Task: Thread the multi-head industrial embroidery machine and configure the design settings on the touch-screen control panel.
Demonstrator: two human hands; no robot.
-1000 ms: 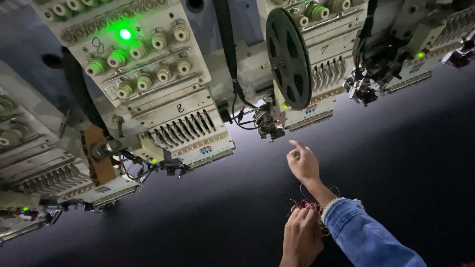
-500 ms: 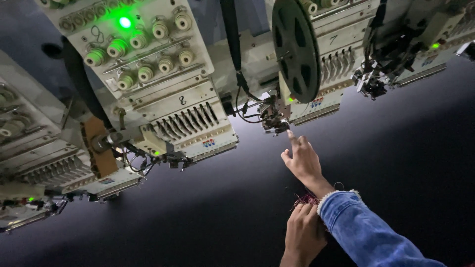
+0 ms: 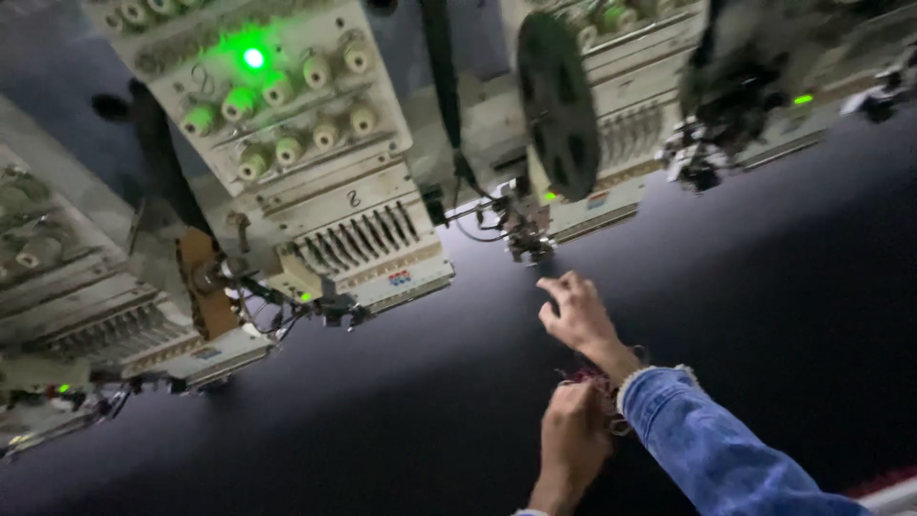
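Note:
My right hand point(image 3: 576, 317), in a blue denim sleeve point(image 3: 712, 449), reaches up over the dark fabric point(image 3: 382, 420). Its fingers are loosely apart and hold nothing. They hover just below the needle area point(image 3: 527, 241) of an embroidery head fitted with a dark round wheel point(image 3: 559, 105). My left hand point(image 3: 571, 441) comes up from the bottom edge. Its fingers are closed on a tangle of red threads point(image 3: 587, 382) at my right wrist.
A row of pale embroidery heads runs across the top. One has a green lamp point(image 3: 253, 57) and thread knobs, with a needle bar block point(image 3: 368, 244) below it. More heads point(image 3: 86, 315) stand at the left and another point(image 3: 735, 115) at the right. Dark fabric spreads beneath them.
My right hand's pointing finger has curled, and the hand has edged slightly left, nearer the needle. My left hand stays at the wrist threads. The view has tilted a little.

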